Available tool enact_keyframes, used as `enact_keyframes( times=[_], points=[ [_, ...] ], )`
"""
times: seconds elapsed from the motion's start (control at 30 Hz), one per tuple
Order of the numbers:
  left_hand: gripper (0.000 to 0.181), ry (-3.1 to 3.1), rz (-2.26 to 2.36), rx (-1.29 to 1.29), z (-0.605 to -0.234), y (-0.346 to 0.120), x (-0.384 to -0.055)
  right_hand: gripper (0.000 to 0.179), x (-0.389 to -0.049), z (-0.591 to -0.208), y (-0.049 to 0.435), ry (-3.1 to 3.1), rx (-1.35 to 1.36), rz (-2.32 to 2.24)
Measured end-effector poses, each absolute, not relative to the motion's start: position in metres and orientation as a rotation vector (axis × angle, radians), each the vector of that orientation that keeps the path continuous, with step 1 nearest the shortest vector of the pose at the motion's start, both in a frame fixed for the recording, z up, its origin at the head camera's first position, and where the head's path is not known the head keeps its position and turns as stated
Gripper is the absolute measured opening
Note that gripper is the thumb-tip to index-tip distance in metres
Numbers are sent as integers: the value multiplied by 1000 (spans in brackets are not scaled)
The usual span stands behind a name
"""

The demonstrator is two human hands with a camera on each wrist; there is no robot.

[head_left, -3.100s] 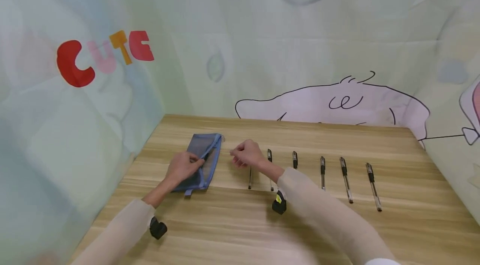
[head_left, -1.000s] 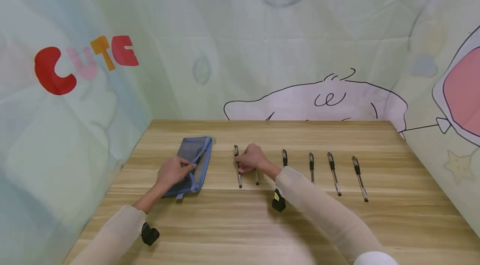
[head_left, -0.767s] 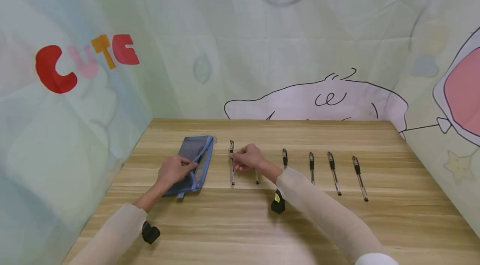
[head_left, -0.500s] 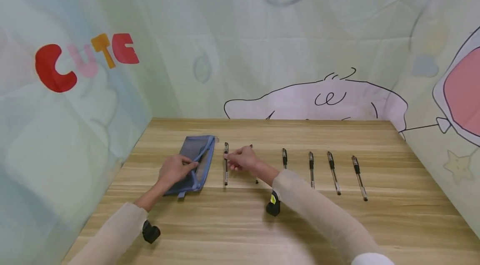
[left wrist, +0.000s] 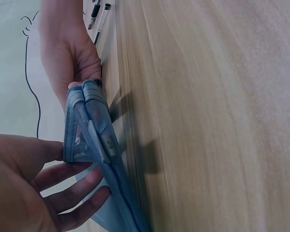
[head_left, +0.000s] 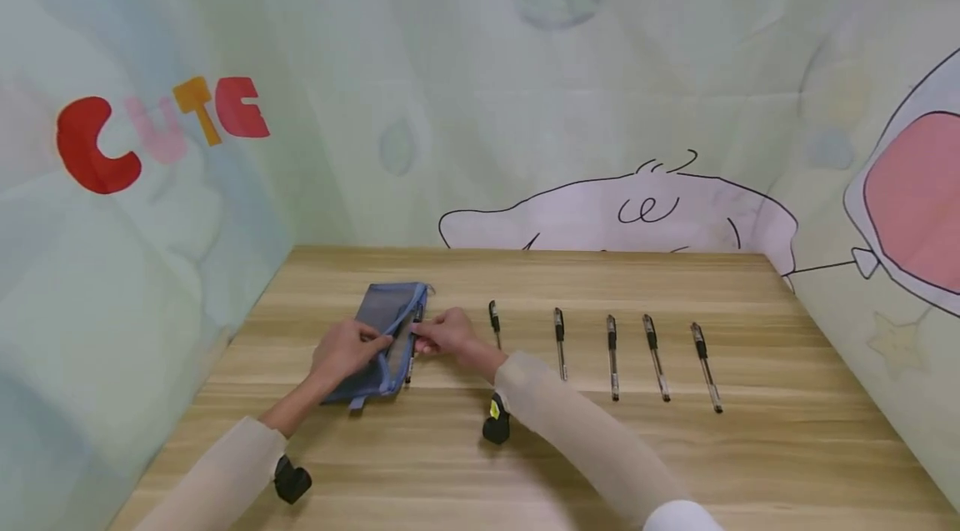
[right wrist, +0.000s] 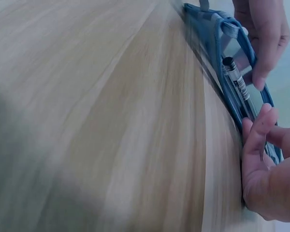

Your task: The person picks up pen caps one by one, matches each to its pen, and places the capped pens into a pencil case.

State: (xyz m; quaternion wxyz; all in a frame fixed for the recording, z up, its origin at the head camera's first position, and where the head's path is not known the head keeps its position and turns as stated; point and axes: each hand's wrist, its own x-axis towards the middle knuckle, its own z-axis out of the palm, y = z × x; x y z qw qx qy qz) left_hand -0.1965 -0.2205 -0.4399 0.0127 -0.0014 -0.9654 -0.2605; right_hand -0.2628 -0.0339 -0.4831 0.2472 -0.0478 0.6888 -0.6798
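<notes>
A blue mesh zip pouch lies on the left of the table with its zip undone. My left hand pinches one edge of the opening between thumb and fingers and spreads it, as the left wrist view shows at the pouch. From the other side, my right hand grips a clear pen with a black cap by its upper part. In the right wrist view, the end of this pen lies within the opening's blue rim. My right fingers hide part of it.
Several black-capped pens, among them the nearest one and the farthest right one, lie spaced out in a row to the right. Printed cloth walls border the wooden table at the back and sides.
My right hand has picked up the leftmost pen from the row and carried it left to the pouch opening. My left hand has kept its hold on the pouch's edge.
</notes>
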Motion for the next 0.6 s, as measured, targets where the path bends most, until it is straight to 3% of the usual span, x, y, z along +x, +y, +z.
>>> enact_keyframes(
  times=[0.27,0.6],
  points=[
    [26,-3013,-826,-57,-442,-217,-200,17,-266,-485,-43,1897,-19,-1936],
    [25,-2996,-853,-75,-442,-224,-198,15,-257,-477,-60,1927,-104,-1936]
  ],
)
